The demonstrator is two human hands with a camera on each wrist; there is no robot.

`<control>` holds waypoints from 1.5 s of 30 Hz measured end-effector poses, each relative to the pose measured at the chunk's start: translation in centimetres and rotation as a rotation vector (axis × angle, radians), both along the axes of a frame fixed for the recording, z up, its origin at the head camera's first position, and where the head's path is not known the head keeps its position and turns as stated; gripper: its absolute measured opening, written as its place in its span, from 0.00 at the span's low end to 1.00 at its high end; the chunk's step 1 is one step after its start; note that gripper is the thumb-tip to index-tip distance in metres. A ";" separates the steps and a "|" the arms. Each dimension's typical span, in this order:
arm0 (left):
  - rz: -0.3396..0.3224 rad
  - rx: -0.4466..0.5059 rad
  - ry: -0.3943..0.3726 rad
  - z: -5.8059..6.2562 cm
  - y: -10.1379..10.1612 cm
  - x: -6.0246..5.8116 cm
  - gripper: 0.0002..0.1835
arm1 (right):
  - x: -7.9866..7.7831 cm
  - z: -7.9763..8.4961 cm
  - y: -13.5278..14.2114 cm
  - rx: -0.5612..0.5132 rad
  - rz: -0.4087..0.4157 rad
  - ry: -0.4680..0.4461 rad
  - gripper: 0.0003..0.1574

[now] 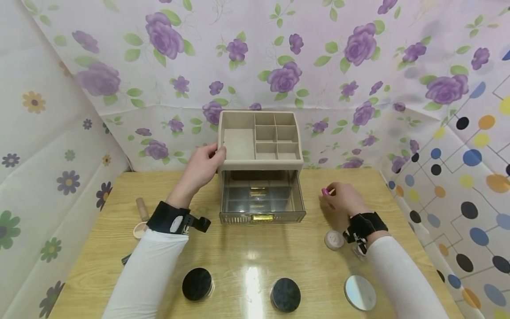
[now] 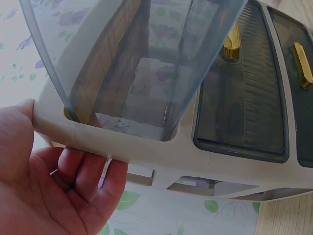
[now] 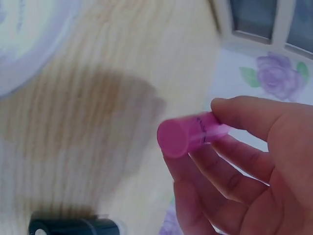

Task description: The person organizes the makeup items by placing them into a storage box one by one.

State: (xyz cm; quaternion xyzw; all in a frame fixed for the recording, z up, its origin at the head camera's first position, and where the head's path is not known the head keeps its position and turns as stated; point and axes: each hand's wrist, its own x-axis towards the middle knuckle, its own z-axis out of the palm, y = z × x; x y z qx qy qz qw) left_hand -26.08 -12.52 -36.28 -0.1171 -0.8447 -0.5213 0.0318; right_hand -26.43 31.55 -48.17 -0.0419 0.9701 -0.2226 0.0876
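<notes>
A beige makeup organizer [image 1: 260, 165] stands at the centre of the head frame, near the back of the wooden worktop [image 1: 239, 252]. Its top is split into one large compartment on the left and six small ones on the right. Below, a smoky transparent drawer [image 1: 239, 217] with a gold handle [image 1: 263, 217] is pulled out; the left wrist view shows two more drawers, both closed.

The hands are well apart. The left hand [image 1: 203, 165] grips the organizer's left edge, thumb on one side and fingers curled round the other. The right hand [image 1: 347, 198], right of the drawer, pinches a small pink cylindrical tube [image 1: 325, 191], perhaps a lip balm, above the worktop.

Near the right wrist sits a small round jar [image 1: 334, 239], and at the lower right lies a round silvery disc [image 1: 360, 292]. Two jars with black lids, one [image 1: 197, 283] left of the other [image 1: 285, 294], stand at the lower centre. Beside the left sleeve are a beige tube [image 1: 141, 209] and a pale round compact [image 1: 139, 230]. A purple-flowered cloth [image 1: 326, 66] hangs behind, across the upper frame.
</notes>
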 end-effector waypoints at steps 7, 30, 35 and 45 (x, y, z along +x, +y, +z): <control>-0.004 0.004 -0.011 0.0 0.0 0.0 0.25 | 0.6 1.9 -0.1 -0.143 -0.005 -0.022 0.26; -0.010 0.023 0.007 0.0 0.0 -0.2 0.24 | 5.2 11.3 -5.0 -0.520 0.004 0.058 0.32; -0.007 0.019 0.009 0.0 -0.1 -0.1 0.25 | 5.6 12.3 -5.9 -0.494 0.030 0.070 0.35; -0.011 0.018 0.003 -0.3 -0.1 -0.2 0.27 | 7.1 14.1 -7.4 -0.579 0.043 0.047 0.30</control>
